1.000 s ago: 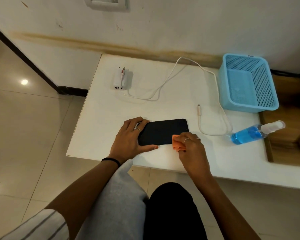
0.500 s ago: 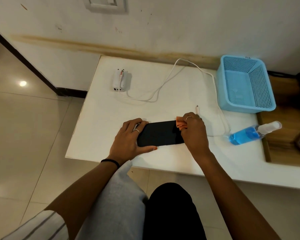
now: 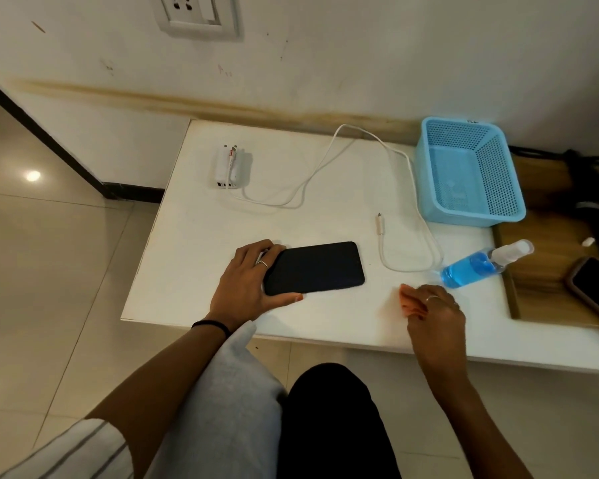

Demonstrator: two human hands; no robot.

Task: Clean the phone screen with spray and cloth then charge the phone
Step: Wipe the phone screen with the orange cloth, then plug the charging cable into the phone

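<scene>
Now the left hand [image 3: 248, 281] rests on the white table top [image 3: 194, 257] and holds the left end of the flat black phone [image 3: 314, 267], which lies with its dark screen up. Its fingers [image 3: 268, 248] curl over the far left corner of the phone, and the thumb lies straight along the near edge. A ring shows on one of these fingers, and a dark band goes around the wrist.

The right hand [image 3: 434, 316] is to the right of the phone and apart from it. Its fingers are bent close together and pinch a small orange cloth [image 3: 408, 300], which sticks out to the left of the fingertips; the picture is blurred here. Just beyond these fingers lies the clear spray bottle with blue liquid [image 3: 478, 264], on its side, near the right edge of the table top.

Between the phone and the bottle, beyond the right fingers, lies the free plug of the white charging cable [image 3: 380, 224]. The cable runs in loops to the white charger block [image 3: 226, 167], well beyond the left fingers. A light blue plastic basket [image 3: 471, 171] stands beyond the bottle, and a white wall socket [image 3: 198, 13] is above the table.
</scene>
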